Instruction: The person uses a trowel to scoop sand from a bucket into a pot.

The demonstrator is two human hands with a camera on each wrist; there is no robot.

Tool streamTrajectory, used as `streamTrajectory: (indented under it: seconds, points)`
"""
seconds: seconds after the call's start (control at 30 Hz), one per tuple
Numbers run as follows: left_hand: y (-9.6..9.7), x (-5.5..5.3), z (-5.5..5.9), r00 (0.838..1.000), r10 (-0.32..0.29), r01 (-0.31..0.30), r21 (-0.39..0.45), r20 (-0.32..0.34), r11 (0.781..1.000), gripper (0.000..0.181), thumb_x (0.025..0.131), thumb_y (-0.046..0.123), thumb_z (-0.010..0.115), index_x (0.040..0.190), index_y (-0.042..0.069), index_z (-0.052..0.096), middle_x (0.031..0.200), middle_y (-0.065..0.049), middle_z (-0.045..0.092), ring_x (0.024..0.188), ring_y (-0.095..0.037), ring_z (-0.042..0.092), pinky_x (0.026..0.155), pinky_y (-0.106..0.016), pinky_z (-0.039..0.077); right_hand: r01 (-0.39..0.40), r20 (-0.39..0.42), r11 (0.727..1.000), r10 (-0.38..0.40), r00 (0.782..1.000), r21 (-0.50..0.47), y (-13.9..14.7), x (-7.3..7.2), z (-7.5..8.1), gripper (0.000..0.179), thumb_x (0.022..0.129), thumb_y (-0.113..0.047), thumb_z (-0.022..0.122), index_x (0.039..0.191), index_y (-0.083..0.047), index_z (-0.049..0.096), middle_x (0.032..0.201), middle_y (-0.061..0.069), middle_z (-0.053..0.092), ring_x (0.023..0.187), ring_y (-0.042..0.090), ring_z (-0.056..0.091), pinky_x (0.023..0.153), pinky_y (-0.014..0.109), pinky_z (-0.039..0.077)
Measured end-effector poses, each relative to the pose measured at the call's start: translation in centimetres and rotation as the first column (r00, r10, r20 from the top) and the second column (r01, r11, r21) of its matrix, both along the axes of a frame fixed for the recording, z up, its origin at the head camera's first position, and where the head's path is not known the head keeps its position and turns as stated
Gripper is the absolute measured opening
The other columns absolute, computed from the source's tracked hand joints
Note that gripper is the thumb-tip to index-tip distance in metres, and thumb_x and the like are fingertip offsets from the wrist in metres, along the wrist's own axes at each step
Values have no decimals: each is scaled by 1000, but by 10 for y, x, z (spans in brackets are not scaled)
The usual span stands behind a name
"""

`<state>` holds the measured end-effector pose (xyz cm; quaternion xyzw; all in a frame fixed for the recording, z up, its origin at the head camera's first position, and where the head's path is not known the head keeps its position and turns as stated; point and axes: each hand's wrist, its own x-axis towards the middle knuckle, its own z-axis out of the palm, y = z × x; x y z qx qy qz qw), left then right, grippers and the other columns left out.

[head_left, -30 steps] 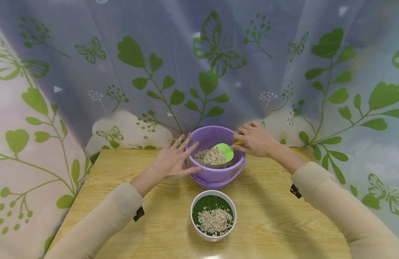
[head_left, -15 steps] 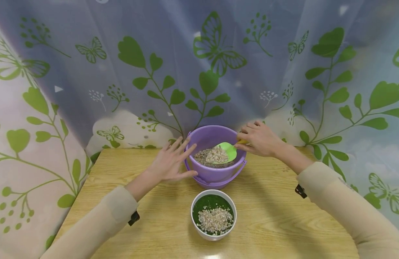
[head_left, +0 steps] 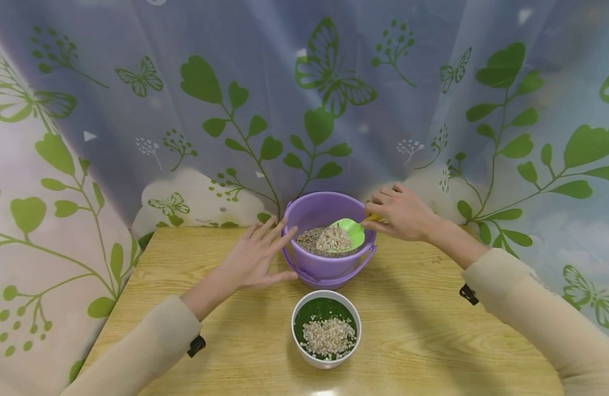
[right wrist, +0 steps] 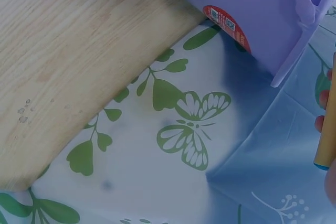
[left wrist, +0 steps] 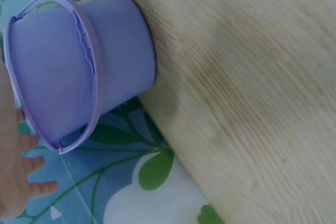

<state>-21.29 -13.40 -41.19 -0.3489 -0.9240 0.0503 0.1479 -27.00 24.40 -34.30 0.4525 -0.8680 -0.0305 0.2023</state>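
My right hand [head_left: 400, 214] grips the yellow handle [right wrist: 326, 124] of a toy shovel. The shovel's bright green blade [head_left: 354, 235] is inside the purple bucket [head_left: 326, 269], above a layer of brownish gravel [head_left: 309, 237]. Pale gravel [head_left: 334, 240] is heaped on the blade. Beside the bucket's left side, my left hand [head_left: 250, 257] is spread with straight fingers and holds nothing. Whether its fingertips touch the rim I cannot tell. In front of the bucket stands a white bowl [head_left: 326, 293], green inside, with pale gravel [head_left: 329, 335] in it.
The bucket's handle [left wrist: 97, 85] hangs down at its front. Everything stands on a wooden table [head_left: 413, 308]. Behind the table's far edge hangs a patterned curtain [head_left: 265, 110] with leaves and butterflies. A red label [right wrist: 226, 24] is on the bucket's side.
My left hand has drawn back slightly to the left, away from the bucket. The right hand has shifted a little right, and the loaded shovel with it. The bowl has not moved.
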Motion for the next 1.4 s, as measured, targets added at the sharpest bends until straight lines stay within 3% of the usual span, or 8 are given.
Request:
streamTrajectory:
  seconds: [0.17,0.33,0.57,0.67,0.97,1.13,1.23,1.4]
  points:
    - [-3,9,-2,999,-19,19,10,-39,1000,118,86,93,-9,168,18,29,171,-16,37,158,-40,38,126,-56,40,-13,-11,1000,13,1000,4,0,6,3,23,96,-44,73,99,-22,69,89,-1,66,84,21,58,83,42,47]
    - [-7,18,-5,999,-38,39,44,-27,998,114,89,93,-1,168,17,28,171,-17,38,158,-41,38,124,-59,42,-35,-24,999,35,999,-2,1,11,4,23,96,-44,72,100,-22,70,87,-2,66,81,20,55,81,40,46]
    - [-11,34,-9,998,-55,56,41,-21,998,104,91,85,48,168,17,29,171,-17,37,157,-41,39,123,-62,42,-49,-27,999,49,998,-16,2,18,4,23,99,-46,68,100,-24,71,89,-4,66,80,17,53,77,37,42]
    - [-10,42,-8,998,-59,59,51,-7,997,105,88,79,60,167,17,31,171,-17,36,156,-42,40,121,-65,43,-53,-29,998,53,998,-16,3,23,4,24,99,-47,68,100,-23,72,92,-2,69,83,19,56,78,37,43]
    - [-9,60,-9,997,-77,76,50,26,996,102,90,79,57,167,17,32,172,-17,36,158,-42,36,124,-65,38,-82,-35,996,82,996,-22,4,35,3,28,101,-49,65,100,-22,74,101,3,74,94,23,65,83,40,47]
    - [-7,67,-12,996,-90,89,28,29,996,105,88,81,60,167,17,32,172,-16,35,159,-40,34,125,-64,36,-114,-74,993,113,991,-13,5,40,0,34,103,-53,61,101,-21,73,95,1,71,87,21,61,80,38,46]
    - [-6,70,-13,995,-97,97,-2,22,995,105,89,84,54,167,18,31,172,-15,35,160,-40,33,126,-63,36,-132,-90,991,130,987,-14,5,43,-2,29,99,-50,67,103,-21,74,92,-1,70,84,18,60,78,37,45]
    - [-5,76,-21,994,-100,100,-11,51,995,104,91,87,46,168,18,30,172,-15,33,160,-40,31,127,-62,35,-142,-92,990,141,986,-6,5,50,-7,33,103,-55,60,106,-26,75,95,-4,72,84,16,58,78,34,43]
